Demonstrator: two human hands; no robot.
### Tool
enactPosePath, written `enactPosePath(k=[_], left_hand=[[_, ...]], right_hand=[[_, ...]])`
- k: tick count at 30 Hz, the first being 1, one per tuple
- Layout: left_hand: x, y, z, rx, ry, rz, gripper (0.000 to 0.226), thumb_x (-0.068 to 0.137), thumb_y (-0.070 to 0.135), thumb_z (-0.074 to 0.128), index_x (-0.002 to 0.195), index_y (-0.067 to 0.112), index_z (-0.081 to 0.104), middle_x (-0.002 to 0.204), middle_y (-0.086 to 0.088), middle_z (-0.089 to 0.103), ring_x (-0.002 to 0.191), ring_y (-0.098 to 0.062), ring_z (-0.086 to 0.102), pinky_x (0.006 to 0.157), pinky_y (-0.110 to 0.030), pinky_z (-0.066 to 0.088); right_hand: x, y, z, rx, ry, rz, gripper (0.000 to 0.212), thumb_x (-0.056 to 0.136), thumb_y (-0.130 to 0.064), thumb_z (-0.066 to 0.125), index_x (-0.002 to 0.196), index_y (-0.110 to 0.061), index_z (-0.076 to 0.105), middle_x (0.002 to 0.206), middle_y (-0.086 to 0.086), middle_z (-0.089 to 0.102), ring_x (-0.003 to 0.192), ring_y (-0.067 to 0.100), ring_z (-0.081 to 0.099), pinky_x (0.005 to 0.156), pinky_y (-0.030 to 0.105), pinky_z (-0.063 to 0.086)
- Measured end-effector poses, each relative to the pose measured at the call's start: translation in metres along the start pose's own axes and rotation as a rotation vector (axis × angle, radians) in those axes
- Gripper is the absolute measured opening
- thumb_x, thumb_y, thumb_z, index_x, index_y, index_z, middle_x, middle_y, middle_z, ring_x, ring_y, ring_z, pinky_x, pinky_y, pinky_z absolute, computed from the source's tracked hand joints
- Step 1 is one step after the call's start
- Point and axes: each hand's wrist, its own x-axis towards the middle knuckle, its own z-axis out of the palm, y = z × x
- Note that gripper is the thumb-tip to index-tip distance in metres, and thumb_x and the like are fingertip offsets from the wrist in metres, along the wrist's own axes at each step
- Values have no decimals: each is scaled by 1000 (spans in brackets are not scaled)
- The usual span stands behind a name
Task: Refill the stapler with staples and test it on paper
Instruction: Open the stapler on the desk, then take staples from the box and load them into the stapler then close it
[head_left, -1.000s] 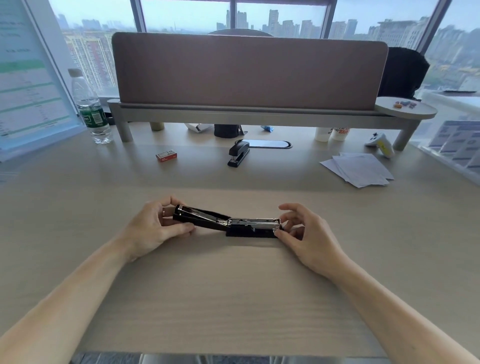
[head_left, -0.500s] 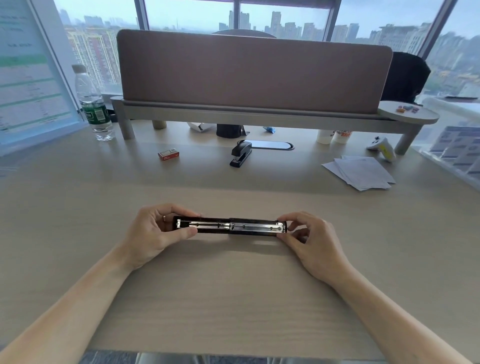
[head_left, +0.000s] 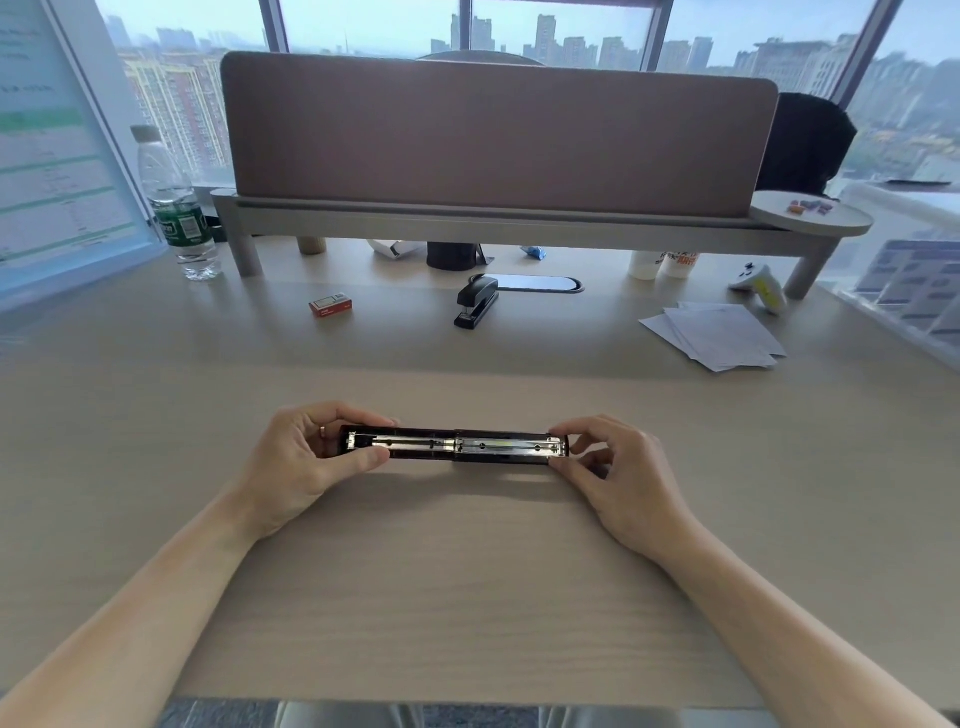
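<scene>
My forearms reach in from the near edge of the table (head_left: 467, 597). My left hand (head_left: 306, 462) grips the left end of the opened stapler (head_left: 454, 446), thumb on the near side, fingers curled over the far side. My right hand (head_left: 618, 478) pinches the right end between thumb and fingertips. The stapler is folded out flat in one straight line, running left to right at the table's middle, its metal staple channel facing up. Whether it rests on the table or is held just above it, I cannot tell.

Farther back, left of centre, lies a small red staple box (head_left: 331, 304). Right of it stands a second black stapler (head_left: 476, 302), closed, just beside an oval cable grommet (head_left: 535, 283). Well to the right lies a loose stack of white paper (head_left: 719, 335). At the far left stands a clear water bottle (head_left: 176, 208) with a green label. Behind all runs a raised shelf (head_left: 498, 223) carrying a brown divider panel (head_left: 498, 135).
</scene>
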Motion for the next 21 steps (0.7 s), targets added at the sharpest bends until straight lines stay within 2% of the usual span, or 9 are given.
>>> enactPosePath(k=[2, 5, 7, 9, 10, 12, 14, 17, 21], left_hand=[[1, 0, -1, -51, -14, -22, 23, 73, 20, 90, 95, 18, 83, 99, -5, 83, 87, -15, 77, 82, -19, 60], [4, 0, -1, -142, 6, -119, 47, 60, 51, 94, 91, 18, 83, 89, -10, 80, 84, -20, 78, 75, -25, 64], [7, -1, 0, -141, 9, -155, 12, 79, 28, 85, 86, 18, 83, 88, -11, 80, 87, -27, 77, 73, -26, 64], [10, 0, 1, -106, -1, -197, 13, 89, 7, 72, 86, 15, 82, 90, -14, 80, 89, -31, 77, 74, -27, 65], [10, -1, -1, -83, -36, -201, 7, 89, 13, 75, 88, 14, 82, 94, -18, 79, 91, -32, 77, 78, -30, 65], [13, 2, -3, -29, -86, -204, 37, 78, 48, 84, 97, 17, 81, 104, -20, 78, 97, -33, 75, 89, -42, 60], [24, 11, -7, -42, -71, -240, 50, 77, 62, 77, 102, 18, 80, 111, -13, 79, 103, -32, 74, 94, -46, 53], [67, 19, -14, -72, 105, -275, 41, 90, 46, 63, 107, 10, 75, 112, -8, 76, 111, -33, 71, 87, -42, 58], [146, -3, -34, 290, 283, -283, 31, 95, 23, 73, 121, 7, 68, 119, -8, 70, 106, -28, 67, 84, -31, 54]], right_hand=[[0, 1, 0, -14, -8, -6, 22, 85, -16, 83, 103, -27, 80, 87, -11, 68, 70, 13, 67, 70, 16, 51], [-1, 0, 0, -112, -61, -59, 11, 87, -24, 81, 98, -26, 80, 83, -13, 70, 77, 7, 64, 73, 17, 47], [-1, -1, 0, -145, -78, -91, 7, 88, -27, 80, 94, -26, 79, 82, -12, 70, 81, 7, 62, 74, 16, 43], [-1, -2, -2, -155, -81, -102, 7, 87, -28, 80, 94, -26, 78, 83, -11, 71, 84, 8, 61, 77, 13, 42], [0, -2, -2, -157, -84, -102, 8, 87, -28, 80, 94, -27, 78, 84, -12, 71, 85, 7, 62, 79, 13, 43], [1, 0, -3, -154, -98, -91, 9, 87, -29, 80, 95, -29, 77, 85, -13, 71, 86, 6, 62, 81, 18, 46], [1, -2, -3, -138, -108, -82, 11, 87, -30, 80, 96, -32, 77, 86, -13, 71, 87, 8, 62, 81, 20, 47], [2, -4, -3, -115, -95, -73, 18, 84, -30, 82, 100, -36, 75, 89, -19, 70, 90, 6, 62, 79, 13, 44], [2, -4, -4, -112, -115, -65, 26, 81, -33, 84, 104, -38, 73, 95, -23, 70, 94, 0, 61, 79, 8, 40]])
